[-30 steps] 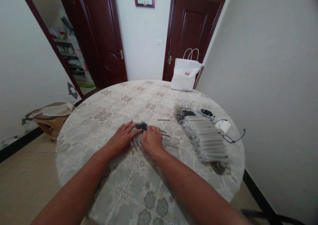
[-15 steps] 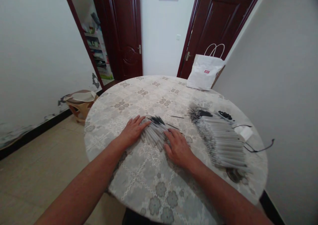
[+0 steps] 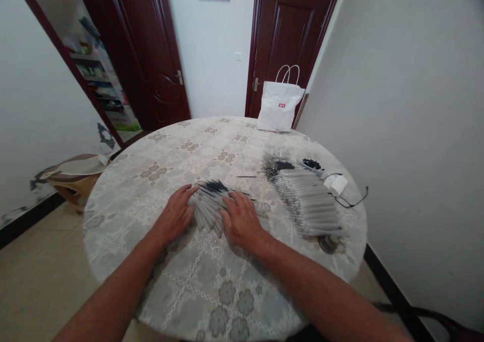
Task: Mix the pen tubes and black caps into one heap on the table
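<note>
Hands: my left hand [image 3: 174, 216] and right hand [image 3: 241, 220] lie flat, fingers spread, gripping nothing, pressing either side of the small bundle.
Small bundle of pens [image 3: 209, 206]: grey barrels, dark tips fanned toward the far edge, mid-table just ahead of me.
Step in hand: squaring the loose pens into a tidy batch, by my reading.
Next move calls for: palms closing inward evenly, so none rolls off.
Table [image 3: 159, 150]: round, patterned cloth.
Large pen stack [image 3: 308, 201]: right side, well apart.
Paper bag [image 3: 279, 108]: far edge, upright.
</note>
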`<state>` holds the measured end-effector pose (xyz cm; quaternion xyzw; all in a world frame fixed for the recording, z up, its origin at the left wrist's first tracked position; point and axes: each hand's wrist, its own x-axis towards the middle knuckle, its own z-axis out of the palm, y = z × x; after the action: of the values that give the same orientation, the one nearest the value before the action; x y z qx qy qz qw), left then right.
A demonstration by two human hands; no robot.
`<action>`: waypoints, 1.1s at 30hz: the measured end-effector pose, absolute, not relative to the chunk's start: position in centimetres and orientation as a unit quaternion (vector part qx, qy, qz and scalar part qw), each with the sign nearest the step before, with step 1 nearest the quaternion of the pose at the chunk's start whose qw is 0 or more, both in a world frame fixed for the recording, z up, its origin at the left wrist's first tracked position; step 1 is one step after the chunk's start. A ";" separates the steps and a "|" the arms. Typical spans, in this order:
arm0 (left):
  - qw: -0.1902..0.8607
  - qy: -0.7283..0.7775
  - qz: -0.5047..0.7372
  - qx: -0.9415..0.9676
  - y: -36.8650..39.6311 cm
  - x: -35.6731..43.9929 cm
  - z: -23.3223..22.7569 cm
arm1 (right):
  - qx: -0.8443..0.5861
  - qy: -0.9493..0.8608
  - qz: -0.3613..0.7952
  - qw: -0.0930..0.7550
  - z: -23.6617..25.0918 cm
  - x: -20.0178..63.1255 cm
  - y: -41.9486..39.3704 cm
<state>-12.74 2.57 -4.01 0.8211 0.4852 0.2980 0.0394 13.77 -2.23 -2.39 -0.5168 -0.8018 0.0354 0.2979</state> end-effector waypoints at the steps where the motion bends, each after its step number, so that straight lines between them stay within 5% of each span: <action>1: 0.032 0.494 0.296 0.817 2.4 -12.5 -4.1 | -0.513 -0.801 0.036 0.307 -2.1 14.7 -2.5; 9: -0.010 0.530 0.268 0.805 1.1 -10.4 -4.4 | -0.476 -0.862 0.038 0.173 -3.0 22.9 -8.7; 15: -0.010 0.542 0.212 0.813 0.4 -9.0 -4.7 | -0.527 -0.839 0.056 0.125 -3.8 21.7 -7.6; 33: -0.038 0.498 0.209 0.840 1.0 -9.5 -4.5 | -0.580 -0.771 0.081 0.250 -4.3 12.2 -1.9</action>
<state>-9.54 1.04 -4.46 0.8404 0.4984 0.2094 -0.0380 12.19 -1.95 -4.31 -0.5803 -0.7707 0.0814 0.2503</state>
